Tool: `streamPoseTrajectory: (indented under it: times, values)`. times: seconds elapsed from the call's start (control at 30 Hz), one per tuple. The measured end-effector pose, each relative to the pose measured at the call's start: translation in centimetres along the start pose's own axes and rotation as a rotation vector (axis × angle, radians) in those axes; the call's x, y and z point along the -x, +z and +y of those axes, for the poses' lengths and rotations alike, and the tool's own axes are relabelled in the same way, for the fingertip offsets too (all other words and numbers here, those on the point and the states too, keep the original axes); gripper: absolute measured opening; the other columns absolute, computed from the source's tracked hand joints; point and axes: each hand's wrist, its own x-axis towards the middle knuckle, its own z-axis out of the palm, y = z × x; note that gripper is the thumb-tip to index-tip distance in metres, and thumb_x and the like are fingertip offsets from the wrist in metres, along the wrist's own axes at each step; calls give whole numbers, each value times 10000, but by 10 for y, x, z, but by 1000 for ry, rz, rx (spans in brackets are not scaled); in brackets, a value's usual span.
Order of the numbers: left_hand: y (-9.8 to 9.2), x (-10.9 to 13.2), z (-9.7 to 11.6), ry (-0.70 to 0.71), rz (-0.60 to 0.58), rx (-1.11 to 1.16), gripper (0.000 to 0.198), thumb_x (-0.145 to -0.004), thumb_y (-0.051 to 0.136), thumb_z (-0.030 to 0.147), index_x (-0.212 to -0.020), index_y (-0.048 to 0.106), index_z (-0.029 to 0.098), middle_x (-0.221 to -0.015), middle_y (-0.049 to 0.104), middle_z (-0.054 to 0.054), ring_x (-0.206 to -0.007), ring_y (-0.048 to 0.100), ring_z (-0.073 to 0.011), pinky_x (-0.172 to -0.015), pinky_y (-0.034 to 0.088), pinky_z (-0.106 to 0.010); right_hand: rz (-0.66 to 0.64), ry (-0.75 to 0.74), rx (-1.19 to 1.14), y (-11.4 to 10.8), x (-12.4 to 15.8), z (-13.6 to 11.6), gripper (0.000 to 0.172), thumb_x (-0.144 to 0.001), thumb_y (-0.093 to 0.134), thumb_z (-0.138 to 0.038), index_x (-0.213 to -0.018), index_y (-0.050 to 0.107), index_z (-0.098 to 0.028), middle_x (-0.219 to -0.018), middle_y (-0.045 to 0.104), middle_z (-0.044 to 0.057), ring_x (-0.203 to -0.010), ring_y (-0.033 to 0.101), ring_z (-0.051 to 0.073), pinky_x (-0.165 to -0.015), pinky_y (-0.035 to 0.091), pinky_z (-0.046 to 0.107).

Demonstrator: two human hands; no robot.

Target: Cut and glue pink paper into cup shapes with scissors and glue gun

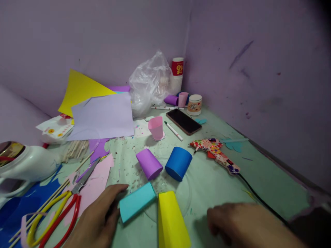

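My left hand (104,210) is low at the left, fingers loosely bent and apart, beside a light blue paper tube (138,201) lying on its side. My right hand (238,220) hovers or rests at the lower right, partly blurred, its fingers loosely curled with nothing visible in them. Between the hands lies a yellow folded paper tube (172,218), nearer to me. Just beyond are a purple paper tube (149,164) and a blue paper tube (179,163), both tilted. A pink paper cup shape (156,127) stands farther back on a small white disc.
Scissors (74,191), thin sticks and paper scraps lie at left near a white jug (36,163). A patterned glue gun (214,151) with a black cord lies at right. Behind are a phone (184,121), marker (173,131), plastic bag (147,86) and paper sheets (103,115).
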Motion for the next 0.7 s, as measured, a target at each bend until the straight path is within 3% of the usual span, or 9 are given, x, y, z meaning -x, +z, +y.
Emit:
streamPoseTrajectory:
  times: [0.1, 0.2, 0.3, 0.4, 0.47, 0.57, 0.63, 0.7]
  values:
    - [-7, 6, -11, 119, 115, -103, 360, -847, 492, 224, -1193, 502, 321, -1043, 722, 3, -826, 724, -141, -673, 574, -181, 255, -13, 27, -57, -48, 8, 25, -724, 672, -235, -745, 667, -247, -647, 678, -37, -529, 605, 126, -485, 376, 227]
    - [-8, 13, -14, 12, 288, -186, 250, -888, 473, 277, -1127, 536, 316, -1018, 720, -4, -823, 720, -151, -668, 581, -212, 336, -69, 187, -91, -121, 7, 143, -806, 620, -256, -914, 705, -215, -875, 703, 14, -703, 634, 149, -579, 387, 239]
    - [-5, 19, -13, -139, 392, -201, 200, -910, 439, 339, -1057, 568, 297, -1001, 719, -17, -888, 708, -186, -721, 592, -281, 250, -103, 336, -88, -178, 8, 241, -783, 609, -231, -1003, 705, -210, -1022, 694, 37, -822, 645, 187, -568, 357, 234]
    - [-3, 20, -13, -68, 424, -216, 173, -892, 469, 310, -1018, 587, 296, -947, 730, 2, -821, 714, -172, -694, 593, -263, 216, -72, 358, -71, -205, 12, 138, -730, 637, -225, -827, 729, -195, -785, 701, 17, -708, 647, 179, -546, 337, 228]
    - [-4, 19, -12, -2, 422, -208, 176, -880, 482, 260, -1013, 591, 296, -927, 731, 16, -794, 714, -151, -720, 587, -242, 228, -54, 358, -69, -208, 13, 103, -735, 624, -209, -756, 721, -181, -662, 667, 6, -666, 645, 176, -551, 346, 229]
    - [-5, 17, -1, -31, 487, -132, 170, -874, 489, 237, -982, 600, 307, -914, 723, 36, -814, 703, -137, -782, 567, -241, 314, -20, 339, -87, -194, 8, 169, -803, 573, -228, -780, 718, -144, -681, 661, 23, -682, 644, 185, -575, 388, 248]
    - [-5, 16, 9, -126, 580, -44, 143, -866, 507, 247, -933, 614, 314, -900, 714, 49, -834, 689, -142, -817, 549, -264, 401, 13, 309, -99, -163, 6, 283, -890, 490, -279, -833, 719, -123, -742, 666, 39, -742, 637, 190, -623, 427, 268]
    - [-5, 16, 17, -210, 657, 29, 124, -850, 525, 254, -893, 628, 309, -900, 708, 57, -856, 676, -149, -833, 530, -280, 491, 63, 238, -96, -106, 11, 334, -928, 442, -337, -949, 705, -133, -817, 682, 54, -753, 638, 195, -635, 467, 282]
